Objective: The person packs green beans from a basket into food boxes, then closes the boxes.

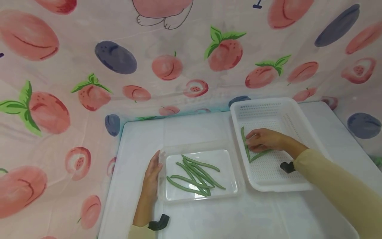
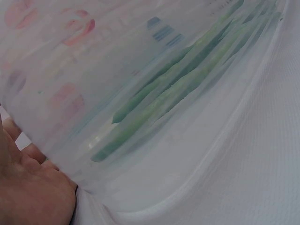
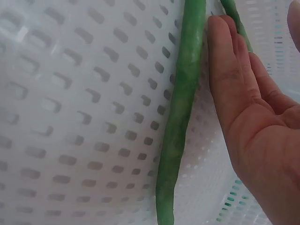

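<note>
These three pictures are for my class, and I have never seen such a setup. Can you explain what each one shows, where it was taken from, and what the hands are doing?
A person works with bare hands; there is no machine. The wide picture comes from a camera on the head, looking down at a white table. The left hand rests flat against the side of a clear tray holding several green beans. The right hand lies in a white perforated basket, its fingers touching beans there. The other two pictures are close-ups from wrist cameras: the left one sees beans through the tray wall, the right one the basket floor.
</note>
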Available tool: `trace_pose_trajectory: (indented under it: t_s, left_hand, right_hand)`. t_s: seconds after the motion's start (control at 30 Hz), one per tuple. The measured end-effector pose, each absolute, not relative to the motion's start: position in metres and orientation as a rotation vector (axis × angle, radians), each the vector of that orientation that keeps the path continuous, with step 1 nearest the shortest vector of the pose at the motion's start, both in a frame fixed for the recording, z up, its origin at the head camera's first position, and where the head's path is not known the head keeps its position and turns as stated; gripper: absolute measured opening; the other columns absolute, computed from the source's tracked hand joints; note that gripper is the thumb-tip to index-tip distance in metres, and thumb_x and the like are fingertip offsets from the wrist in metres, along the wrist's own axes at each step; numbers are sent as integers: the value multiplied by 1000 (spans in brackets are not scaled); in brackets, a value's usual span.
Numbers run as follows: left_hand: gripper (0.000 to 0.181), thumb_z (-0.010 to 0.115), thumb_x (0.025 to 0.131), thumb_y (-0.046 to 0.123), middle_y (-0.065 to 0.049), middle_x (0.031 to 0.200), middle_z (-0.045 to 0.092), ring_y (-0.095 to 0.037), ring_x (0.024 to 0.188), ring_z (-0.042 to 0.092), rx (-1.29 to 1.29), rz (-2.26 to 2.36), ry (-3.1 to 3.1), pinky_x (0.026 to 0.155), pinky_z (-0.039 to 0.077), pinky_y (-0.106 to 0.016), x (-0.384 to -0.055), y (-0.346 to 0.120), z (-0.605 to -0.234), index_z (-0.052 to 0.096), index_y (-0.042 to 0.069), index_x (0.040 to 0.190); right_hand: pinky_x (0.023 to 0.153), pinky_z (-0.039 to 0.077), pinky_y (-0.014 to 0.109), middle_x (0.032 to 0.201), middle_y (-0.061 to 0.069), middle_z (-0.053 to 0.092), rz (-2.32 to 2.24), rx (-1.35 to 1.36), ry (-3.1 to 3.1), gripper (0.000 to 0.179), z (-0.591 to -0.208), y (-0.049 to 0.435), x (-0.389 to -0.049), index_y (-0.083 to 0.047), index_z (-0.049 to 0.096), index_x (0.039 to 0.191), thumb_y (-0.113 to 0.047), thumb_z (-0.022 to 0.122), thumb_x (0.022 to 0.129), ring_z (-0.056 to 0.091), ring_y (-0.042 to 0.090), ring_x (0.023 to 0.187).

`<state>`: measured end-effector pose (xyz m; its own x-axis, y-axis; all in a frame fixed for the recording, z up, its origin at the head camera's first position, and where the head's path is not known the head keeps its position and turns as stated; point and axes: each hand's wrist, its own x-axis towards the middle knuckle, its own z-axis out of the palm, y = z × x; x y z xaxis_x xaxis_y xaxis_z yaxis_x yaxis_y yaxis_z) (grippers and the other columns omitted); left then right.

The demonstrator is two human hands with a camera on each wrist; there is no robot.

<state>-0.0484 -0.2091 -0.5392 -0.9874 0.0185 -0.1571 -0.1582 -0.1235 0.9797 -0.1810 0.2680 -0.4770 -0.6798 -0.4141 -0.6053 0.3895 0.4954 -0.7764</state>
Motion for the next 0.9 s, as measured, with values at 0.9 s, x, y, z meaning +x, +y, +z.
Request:
trace_pose_trajectory:
  t_s: [0.9]
  left_hand:
    - [50, 47, 108, 26, 16, 165, 33, -13, 155, 28, -157, 2281, 1981, 124, 28, -49, -47, -208, -538, 37, 35, 156]
  right_hand:
    - [69, 61, 28, 86, 7, 73, -1164, 114, 2169, 41, -493, 256, -187, 6, 63, 118, -19, 78, 90, 72, 15, 75]
